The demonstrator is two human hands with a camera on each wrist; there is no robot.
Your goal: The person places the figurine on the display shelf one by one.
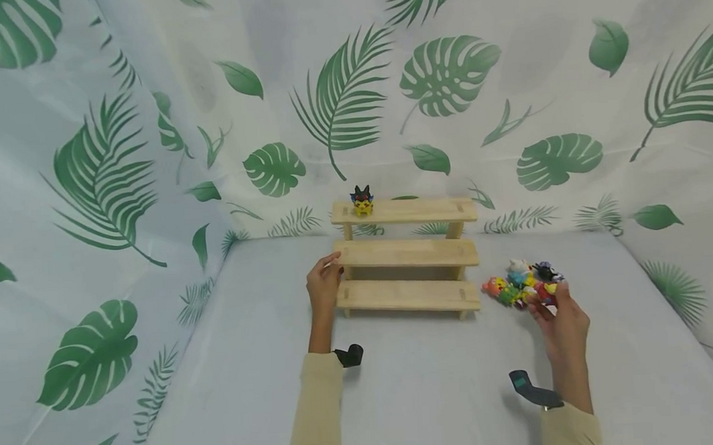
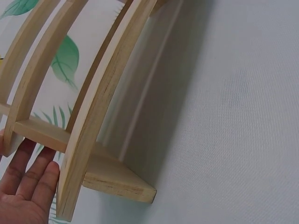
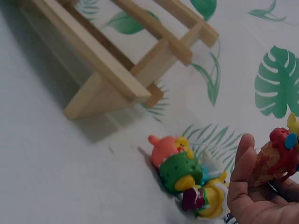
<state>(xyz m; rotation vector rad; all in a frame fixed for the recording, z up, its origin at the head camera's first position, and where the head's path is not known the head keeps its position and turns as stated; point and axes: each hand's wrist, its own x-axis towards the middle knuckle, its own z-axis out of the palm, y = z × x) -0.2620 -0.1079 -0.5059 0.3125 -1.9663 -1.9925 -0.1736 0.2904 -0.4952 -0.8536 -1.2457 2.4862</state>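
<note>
My left hand (image 1: 325, 280) grips the left end of the middle step of a three-tier wooden display stand (image 1: 406, 253). In the left wrist view its fingers (image 2: 44, 184) lie against the stand's side support. My right hand (image 1: 567, 326) holds a small toy figure (image 3: 278, 156) with a tan waffle-cone base, a red top and blue and yellow parts. Just beyond that hand lies a pile of colourful toy figures (image 1: 519, 275), among them a green one (image 3: 180, 172) and a coral-pink one (image 3: 163, 150). A black-and-yellow figure (image 1: 363, 201) stands on the top step's left end.
The stand rests on a white cloth surface (image 1: 429, 378) near the back wall. Leaf-printed white sheets (image 1: 376, 115) hang behind and along both sides. The toy pile lies close to the stand's right end.
</note>
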